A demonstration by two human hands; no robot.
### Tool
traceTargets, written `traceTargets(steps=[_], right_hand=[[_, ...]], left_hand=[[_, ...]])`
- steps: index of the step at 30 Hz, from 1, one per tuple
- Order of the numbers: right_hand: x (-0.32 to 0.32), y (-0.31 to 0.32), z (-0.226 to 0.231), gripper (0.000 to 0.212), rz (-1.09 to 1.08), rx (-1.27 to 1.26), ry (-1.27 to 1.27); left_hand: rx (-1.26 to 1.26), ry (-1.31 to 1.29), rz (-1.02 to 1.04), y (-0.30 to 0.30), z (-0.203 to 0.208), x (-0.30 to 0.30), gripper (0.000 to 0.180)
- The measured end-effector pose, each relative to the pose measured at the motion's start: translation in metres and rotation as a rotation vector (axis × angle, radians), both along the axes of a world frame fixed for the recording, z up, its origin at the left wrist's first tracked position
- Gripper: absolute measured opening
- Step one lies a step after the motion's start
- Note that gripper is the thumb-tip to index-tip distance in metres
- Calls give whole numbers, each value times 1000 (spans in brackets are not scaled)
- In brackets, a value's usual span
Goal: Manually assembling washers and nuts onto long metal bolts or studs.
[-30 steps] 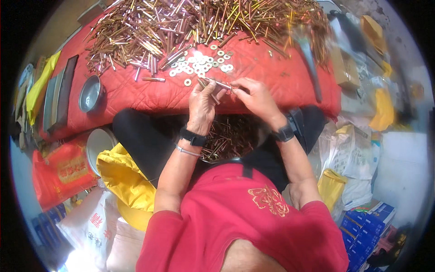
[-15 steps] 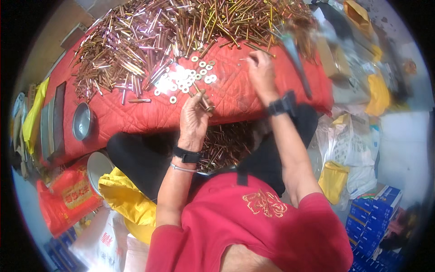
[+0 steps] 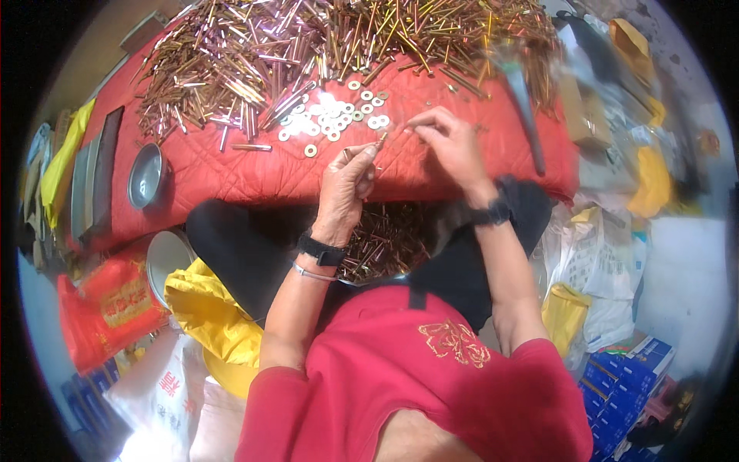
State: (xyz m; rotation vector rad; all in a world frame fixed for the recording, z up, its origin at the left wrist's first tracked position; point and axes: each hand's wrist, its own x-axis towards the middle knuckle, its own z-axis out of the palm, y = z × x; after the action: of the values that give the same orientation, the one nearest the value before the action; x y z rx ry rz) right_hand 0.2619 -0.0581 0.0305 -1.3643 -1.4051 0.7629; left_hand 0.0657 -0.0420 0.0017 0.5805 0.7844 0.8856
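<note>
My left hand (image 3: 348,181) is closed around a brass-coloured bolt (image 3: 382,140), whose tip points up past the thumb toward the right. Just right of that tip is my right hand (image 3: 458,150), thumb and forefinger drawn together in a pinch; whatever lies between them is too small to make out. Beyond the left hand, pale flat washers (image 3: 310,150) lie loosely scattered on a red quilted cloth (image 3: 208,177). A large heap of long brass-coloured bolts (image 3: 231,73) covers the far part of the cloth.
A grey metal bowl (image 3: 148,177) rests at the cloth's left side. Between my legs is another mass of bolts (image 3: 381,242). A long grey tool (image 3: 526,123) lies on the right. Yellow bags (image 3: 212,316), a red bag (image 3: 115,304) and blue boxes (image 3: 623,389) stand around.
My right hand has come nearer and closer to the left hand. My left hand has turned and shifted slightly right, so the bolt's tip now points up right. The view has shifted a little.
</note>
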Motion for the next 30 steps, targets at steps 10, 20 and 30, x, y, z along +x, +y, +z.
traceTargets(steps=[10,20,30], right_hand=[[-25,-24,3,32,136,-8,446],[-16,-38,25,20,154,-112,73],[-21,-43,33,7,228,117,-126]], left_hand=[[90,36,-132,-16,15,-2,16],[102,83,-239,-17,38,-13,13],[-164,-236,-451,-15,25,-21,12]])
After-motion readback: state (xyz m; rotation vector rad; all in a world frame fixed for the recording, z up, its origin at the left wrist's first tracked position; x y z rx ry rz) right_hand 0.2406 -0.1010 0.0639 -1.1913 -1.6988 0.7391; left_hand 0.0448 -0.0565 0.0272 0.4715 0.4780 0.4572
